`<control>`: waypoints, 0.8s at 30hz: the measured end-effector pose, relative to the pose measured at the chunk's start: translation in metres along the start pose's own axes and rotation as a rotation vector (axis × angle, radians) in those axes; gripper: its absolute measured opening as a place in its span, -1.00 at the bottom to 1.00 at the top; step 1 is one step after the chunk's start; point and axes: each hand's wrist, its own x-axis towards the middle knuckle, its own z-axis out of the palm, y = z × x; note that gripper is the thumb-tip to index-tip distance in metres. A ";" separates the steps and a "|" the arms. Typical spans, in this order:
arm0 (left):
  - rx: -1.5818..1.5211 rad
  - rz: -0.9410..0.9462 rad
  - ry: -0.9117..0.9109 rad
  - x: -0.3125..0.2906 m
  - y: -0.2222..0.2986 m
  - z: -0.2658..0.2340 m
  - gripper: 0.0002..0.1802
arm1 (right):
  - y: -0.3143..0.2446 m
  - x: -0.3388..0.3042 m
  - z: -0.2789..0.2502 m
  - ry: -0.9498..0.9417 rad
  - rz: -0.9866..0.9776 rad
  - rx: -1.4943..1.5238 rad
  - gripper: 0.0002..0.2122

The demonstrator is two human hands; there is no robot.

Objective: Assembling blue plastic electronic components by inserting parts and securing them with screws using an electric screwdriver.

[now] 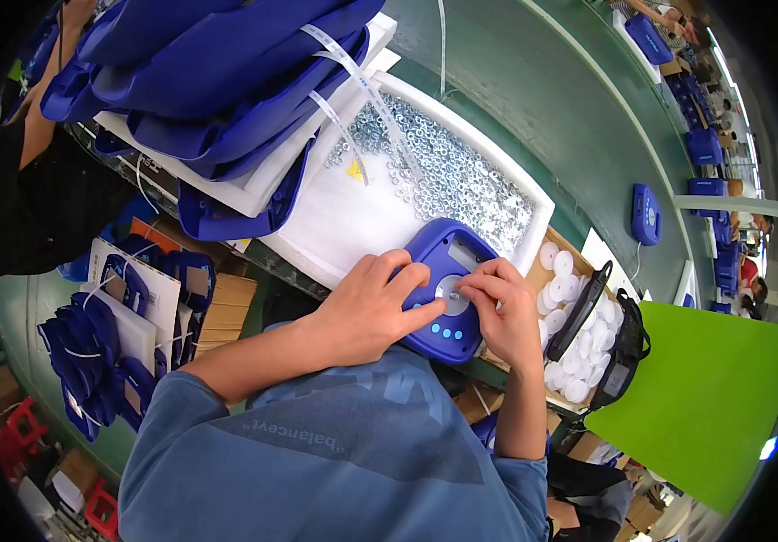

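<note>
A worker's left hand (pixel 366 303) rests on a blue housing (pixel 441 266) at 6 o'clock of a white tray (pixel 538 212) of metal rings (pixel 452 163), fingers parted; the right hand (pixel 508 316) bunches its fingers over the housing's white centre (pixel 448 287), any grasp impossible to tell. White discs (pixel 579 384) lie toward 4 o'clock.

A rounded blue casing (pixel 463 323) — pale disc (pixel 445 289) at its centre — slants beside a white tray (pixel 344 221).

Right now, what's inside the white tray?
Small silvery rings and yellow pieces. Stacked blue shells and the blue casing hide parts of the white tray; contents there can't be seen.
</note>
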 end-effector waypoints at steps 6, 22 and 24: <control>-0.034 -0.003 0.000 -0.001 0.000 0.001 -0.46 | 0.004 0.031 -0.010 0.140 -0.050 -0.069 -0.88; -0.040 0.008 -0.003 -0.005 -0.003 0.002 -0.47 | 0.026 0.180 0.016 0.067 -0.140 -0.242 -0.89; -0.044 0.008 -0.004 -0.005 -0.003 0.003 -0.47 | 0.029 0.179 0.015 0.030 -0.204 -0.309 -0.89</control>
